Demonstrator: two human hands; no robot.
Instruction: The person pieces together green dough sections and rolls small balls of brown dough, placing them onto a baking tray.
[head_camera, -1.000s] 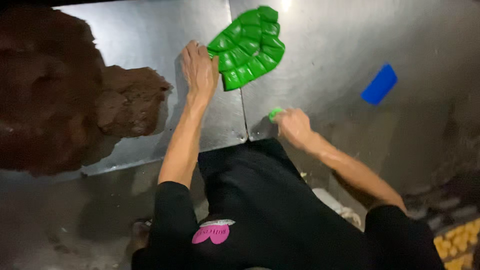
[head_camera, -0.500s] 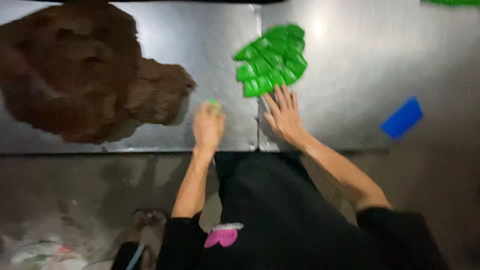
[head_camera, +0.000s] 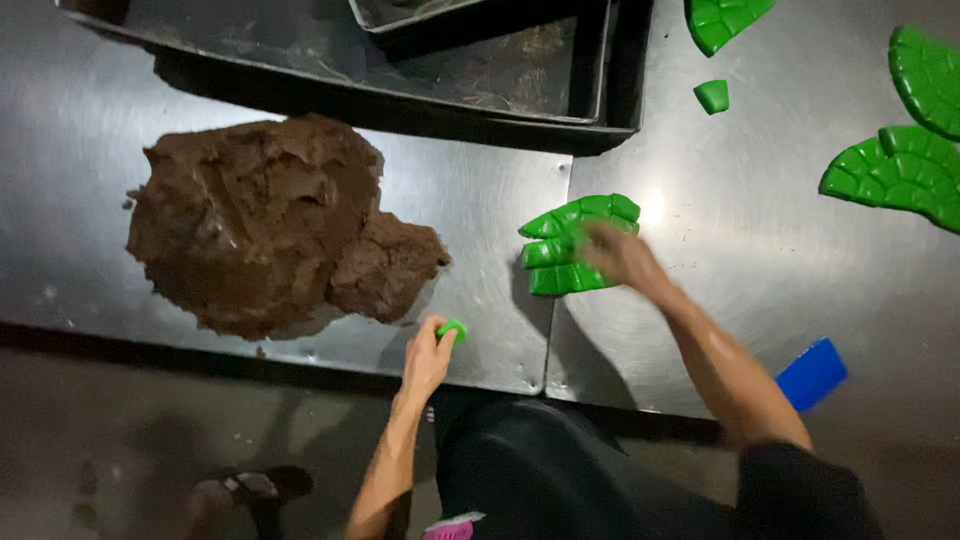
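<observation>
Fingers of your left hand (head_camera: 428, 355) pinch a small green piece (head_camera: 452, 328) at the steel table's (head_camera: 700, 250) near edge, just beside the brown dough mound (head_camera: 270, 225), while your right hand (head_camera: 620, 255) — blurred, grip unclear — rests on the green segmented mould (head_camera: 570, 245) — dark trays (head_camera: 400, 60) beyond.

A: What is unclear at the right hand (head_camera: 620, 255)?

B: It is motion-blurred over the green mould (head_camera: 570, 245); finger contact cannot be judged.

A: The left hand (head_camera: 428, 355)?

B: It partly covers a small green piece (head_camera: 453, 328); shape undetermined.

A: Edge losses?

B: Dark trays (head_camera: 400, 70) far side and green segmented pieces (head_camera: 925, 75) far right are cropped.
</observation>
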